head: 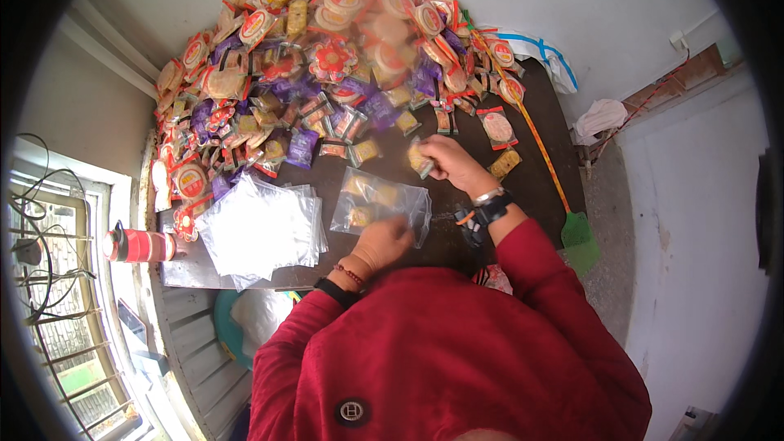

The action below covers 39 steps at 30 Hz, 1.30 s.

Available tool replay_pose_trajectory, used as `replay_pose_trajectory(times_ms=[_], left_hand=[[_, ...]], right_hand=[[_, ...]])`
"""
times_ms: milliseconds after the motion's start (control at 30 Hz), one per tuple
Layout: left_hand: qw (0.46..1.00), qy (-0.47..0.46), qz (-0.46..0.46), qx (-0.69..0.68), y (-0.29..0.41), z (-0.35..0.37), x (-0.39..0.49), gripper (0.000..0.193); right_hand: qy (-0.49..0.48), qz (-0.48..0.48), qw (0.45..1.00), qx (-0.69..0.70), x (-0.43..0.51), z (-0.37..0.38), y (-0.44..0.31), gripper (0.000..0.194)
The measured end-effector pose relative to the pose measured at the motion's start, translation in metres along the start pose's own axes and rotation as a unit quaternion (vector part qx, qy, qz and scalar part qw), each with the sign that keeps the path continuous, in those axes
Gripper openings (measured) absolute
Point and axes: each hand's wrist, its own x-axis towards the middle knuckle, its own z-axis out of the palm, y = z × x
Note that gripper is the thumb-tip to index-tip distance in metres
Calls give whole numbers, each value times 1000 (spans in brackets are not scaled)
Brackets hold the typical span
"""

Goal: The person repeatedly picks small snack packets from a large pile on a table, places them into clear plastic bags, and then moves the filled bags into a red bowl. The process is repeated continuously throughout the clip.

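My right hand pinches a small yellow snack in a clear wrapper just above the dark tabletop. To its lower left lies a clear plastic bag with several wrapped yellow snacks inside. The bag's near edge is in my left hand, whose fingers are blurred and partly hidden from above. A stack of clear plastic bags, bright with glare, rests left of that bag.
A large heap of wrapped snacks covers the far side, with round crackers and purple packets. On the right lies a green fly swatter with an orange-yellow handle. A red bottle is at the left edge, by a barred window.
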Motion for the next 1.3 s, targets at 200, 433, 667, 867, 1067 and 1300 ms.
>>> replay_pose_trajectory(times_ms=[200,433,667,867,1067,1300], left_hand=[[999,11,16,-25,1,1,0,24],[995,73,62,-36,2,6,-1,20],[996,64,18,-62,10,2,-4,24],[991,99,75,-54,12,5,-4,22],[993,85,72,-47,13,7,-6,20],[994,46,66,-69,16,4,-8,22]], right_hand=[[-122,99,977,147,-69,-7,-4,34],[-118,114,983,-86,-104,8,9,28],[-35,99,981,-164,-107,19,19,26],[-10,58,987,-149,-87,40,44,20],[-20,68,979,-189,-73,53,60,13],[3,79,982,-172,-67,56,61,13]])
